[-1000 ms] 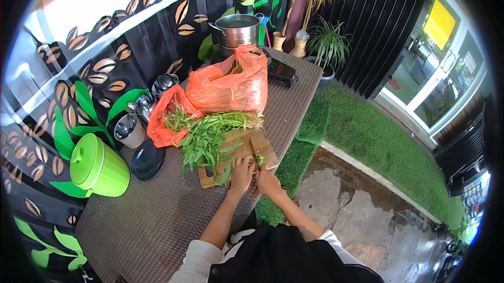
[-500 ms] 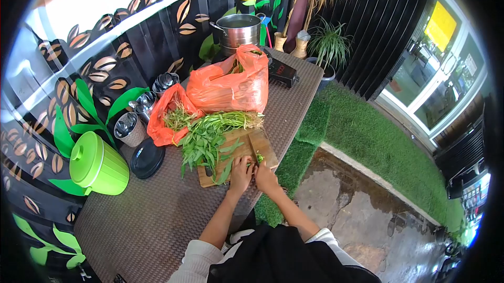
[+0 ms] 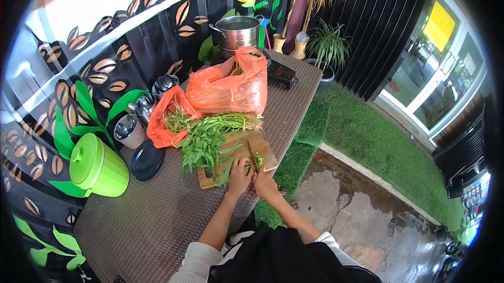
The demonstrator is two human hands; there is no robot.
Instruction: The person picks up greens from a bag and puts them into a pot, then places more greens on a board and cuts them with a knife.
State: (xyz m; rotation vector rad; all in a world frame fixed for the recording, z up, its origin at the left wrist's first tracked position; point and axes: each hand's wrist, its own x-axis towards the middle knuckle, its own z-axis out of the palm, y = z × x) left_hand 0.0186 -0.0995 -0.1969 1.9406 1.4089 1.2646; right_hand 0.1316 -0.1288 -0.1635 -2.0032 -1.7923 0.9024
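Note:
My right hand is closed around the handle of a knife, whose blade points away from me over a wooden cutting board. Beside the blade, my left hand presses leafy green stems against the board with bent fingers. A small heap of chopped green pieces lies just right of the blade. Long-stemmed leafy greens spread over the board's far left side, roots to the right. Behind them stand a large orange plastic bag and a smaller orange bag, both with greens inside.
A steel pot stands at the table's far end, near a black box-like stove part. Along the wall side are cutlery holders, stacked black plates and a lime-green lidded container. The table edge runs close on my right.
My right hand has drawn slightly toward me with the knife. The chopped pieces beside the blade show more fully. My left hand stays nearly in place.

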